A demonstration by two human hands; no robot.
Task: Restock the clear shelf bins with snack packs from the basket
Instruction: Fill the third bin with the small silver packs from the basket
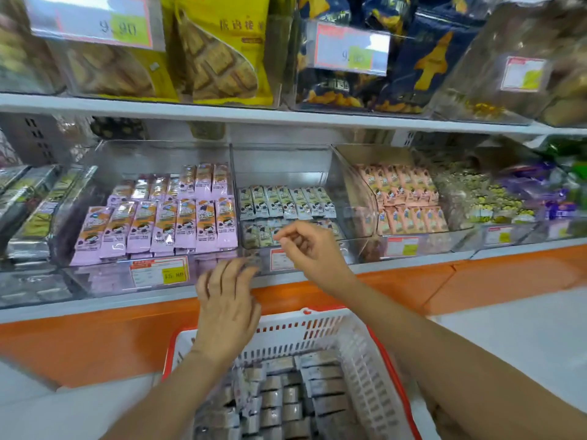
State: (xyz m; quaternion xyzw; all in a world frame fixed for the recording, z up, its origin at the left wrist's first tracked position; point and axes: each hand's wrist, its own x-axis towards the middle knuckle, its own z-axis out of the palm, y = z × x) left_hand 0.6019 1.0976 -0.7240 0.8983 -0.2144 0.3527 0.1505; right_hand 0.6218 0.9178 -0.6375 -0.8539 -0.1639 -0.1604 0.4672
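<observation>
Person stood at the snack shelf, both bare arms out. Left hand (227,300) was up at the shelf edge, back of the hand to the camera, fingers fairly straight and spread, tips at the front wall of the middle clear bin (279,165); it gripped nothing that I could see. Right hand (313,249) hung over the front of that same bin, fingers curled, thumb close to forefinger (motion blur there, so I could not tell whether it pinched a pack or held nothing). The middle bin held grey-and-white packs (286,203): one neat upright row toward the back, a lower row in front partly hidden by the right hand, bare space behind. The basket (286,330), white slotted walls with a red rim, sat low between the forearms, in front of the orange panel (95,344). The snack packs (286,403) in it were silvery grey and lay in rough rows, print too blurred to read. The left bin (143,155) was full of lilac packs (158,225), with a price label (158,274) on its front. The right bin (365,154) held pink packs (406,198). The upper shelf carried yellow bags (222,58) and dark blue bags (428,58).
</observation>
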